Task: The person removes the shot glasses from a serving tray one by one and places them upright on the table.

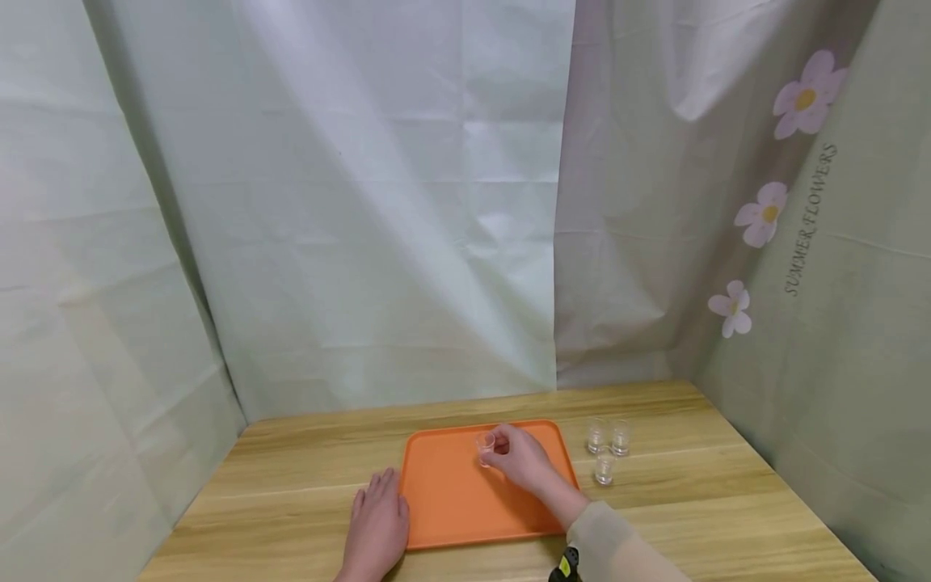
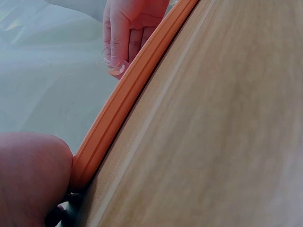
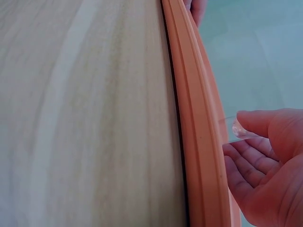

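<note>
An orange tray (image 1: 451, 509) lies on the wooden table. Over its back middle part, my right hand (image 1: 522, 462) pinches a small clear shot glass (image 1: 484, 446) between thumb and fingers. The right wrist view shows the same right hand (image 3: 265, 165) beyond the tray's rim (image 3: 201, 123), with the glass (image 3: 239, 128) partly hidden by the thumb. Whether the glass touches the tray I cannot tell. My left hand (image 1: 378, 521) rests on the table against the tray's left edge, fingers extended. In the left wrist view, part of that left hand (image 2: 33, 179) meets the orange rim (image 2: 128, 90).
Three more clear shot glasses stand on the table right of the tray: two at the back (image 1: 596, 436) and one nearer glass (image 1: 604, 469). Pale curtains (image 1: 364, 242) hang behind and on both sides of the wooden table (image 1: 698, 485). A dark object (image 1: 564, 566) sits near the right sleeve.
</note>
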Demonstrator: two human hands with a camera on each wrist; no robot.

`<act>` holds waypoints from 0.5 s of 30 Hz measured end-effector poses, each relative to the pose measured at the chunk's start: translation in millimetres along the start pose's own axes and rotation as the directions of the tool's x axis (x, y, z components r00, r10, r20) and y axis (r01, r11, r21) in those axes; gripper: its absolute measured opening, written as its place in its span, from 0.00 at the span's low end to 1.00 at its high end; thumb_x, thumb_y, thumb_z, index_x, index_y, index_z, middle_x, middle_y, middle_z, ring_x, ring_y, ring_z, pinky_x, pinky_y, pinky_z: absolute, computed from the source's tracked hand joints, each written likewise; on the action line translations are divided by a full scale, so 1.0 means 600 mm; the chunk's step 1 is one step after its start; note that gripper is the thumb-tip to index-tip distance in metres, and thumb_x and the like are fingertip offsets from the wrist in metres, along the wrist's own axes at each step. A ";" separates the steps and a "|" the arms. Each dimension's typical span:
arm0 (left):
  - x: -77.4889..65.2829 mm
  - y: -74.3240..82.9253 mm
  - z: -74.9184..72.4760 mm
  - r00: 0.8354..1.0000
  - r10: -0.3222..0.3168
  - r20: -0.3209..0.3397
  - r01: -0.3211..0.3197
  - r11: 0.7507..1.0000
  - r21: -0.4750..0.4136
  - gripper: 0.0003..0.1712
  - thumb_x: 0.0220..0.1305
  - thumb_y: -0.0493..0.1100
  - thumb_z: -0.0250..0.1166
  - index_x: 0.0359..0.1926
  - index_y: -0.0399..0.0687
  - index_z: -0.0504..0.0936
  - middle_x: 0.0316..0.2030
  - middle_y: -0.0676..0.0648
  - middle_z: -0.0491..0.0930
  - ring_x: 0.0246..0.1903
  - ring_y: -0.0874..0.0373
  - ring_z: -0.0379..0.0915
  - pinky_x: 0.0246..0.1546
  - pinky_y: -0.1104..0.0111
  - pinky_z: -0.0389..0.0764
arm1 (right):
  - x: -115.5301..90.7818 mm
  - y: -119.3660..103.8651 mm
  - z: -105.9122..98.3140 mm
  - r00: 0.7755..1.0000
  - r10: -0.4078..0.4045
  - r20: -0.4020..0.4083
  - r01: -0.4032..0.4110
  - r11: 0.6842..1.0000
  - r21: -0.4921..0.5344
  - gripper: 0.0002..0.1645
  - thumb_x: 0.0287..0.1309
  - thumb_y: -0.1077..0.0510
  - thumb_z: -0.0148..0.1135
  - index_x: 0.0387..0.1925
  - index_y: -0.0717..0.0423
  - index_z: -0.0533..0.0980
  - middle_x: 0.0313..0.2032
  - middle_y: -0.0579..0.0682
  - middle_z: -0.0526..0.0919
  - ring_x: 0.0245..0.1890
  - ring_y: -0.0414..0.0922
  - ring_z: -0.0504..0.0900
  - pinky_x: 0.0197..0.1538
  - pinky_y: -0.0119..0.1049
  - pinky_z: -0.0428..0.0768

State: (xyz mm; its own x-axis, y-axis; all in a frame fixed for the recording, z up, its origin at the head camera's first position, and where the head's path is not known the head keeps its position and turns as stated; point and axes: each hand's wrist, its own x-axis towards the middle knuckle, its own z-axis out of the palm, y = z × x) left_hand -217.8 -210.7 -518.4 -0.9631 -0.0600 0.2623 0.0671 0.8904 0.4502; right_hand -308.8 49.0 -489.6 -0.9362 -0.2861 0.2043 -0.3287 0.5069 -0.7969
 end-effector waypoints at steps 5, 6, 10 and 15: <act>0.000 0.000 0.000 1.000 0.010 -0.007 -0.010 1.000 0.006 0.27 0.79 0.36 0.59 0.72 0.23 0.74 0.72 0.24 0.73 0.75 0.23 0.63 0.75 0.26 0.58 | -0.001 0.001 0.000 1.000 -0.010 0.002 0.010 1.000 0.009 0.11 0.70 0.56 0.77 0.42 0.54 0.80 0.39 0.43 0.86 0.40 0.41 0.84 0.37 0.38 0.81; -0.001 0.000 -0.001 1.000 0.012 -0.009 -0.012 1.000 0.006 0.27 0.79 0.36 0.59 0.72 0.23 0.74 0.72 0.24 0.73 0.75 0.23 0.63 0.75 0.27 0.58 | -0.001 0.001 0.000 1.000 -0.011 0.002 0.010 1.000 0.009 0.11 0.70 0.56 0.77 0.42 0.54 0.80 0.39 0.43 0.86 0.40 0.41 0.84 0.37 0.38 0.82; -0.002 0.001 -0.001 0.999 0.025 -0.022 -0.025 1.000 0.010 0.27 0.79 0.36 0.60 0.72 0.22 0.75 0.72 0.24 0.74 0.75 0.23 0.64 0.75 0.27 0.59 | -0.002 0.000 0.000 1.000 -0.011 -0.001 0.011 1.000 0.004 0.11 0.69 0.57 0.78 0.42 0.53 0.81 0.39 0.44 0.86 0.41 0.41 0.85 0.37 0.38 0.82; -0.002 0.001 -0.002 1.000 0.025 -0.018 -0.024 1.000 0.013 0.28 0.79 0.36 0.60 0.72 0.22 0.74 0.72 0.24 0.74 0.75 0.23 0.64 0.75 0.27 0.59 | -0.003 -0.001 0.000 1.000 -0.017 -0.002 0.017 1.000 0.011 0.10 0.69 0.57 0.77 0.42 0.54 0.81 0.39 0.44 0.87 0.41 0.42 0.85 0.38 0.37 0.82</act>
State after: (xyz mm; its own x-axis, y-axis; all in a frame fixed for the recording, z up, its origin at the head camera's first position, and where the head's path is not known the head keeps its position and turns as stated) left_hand -216.5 -210.7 -517.2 -0.9565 -0.0460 0.2882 0.0871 0.8976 0.4321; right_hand -306.9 49.2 -489.2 -0.9308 -0.2931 0.2185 -0.3429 0.4928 -0.7997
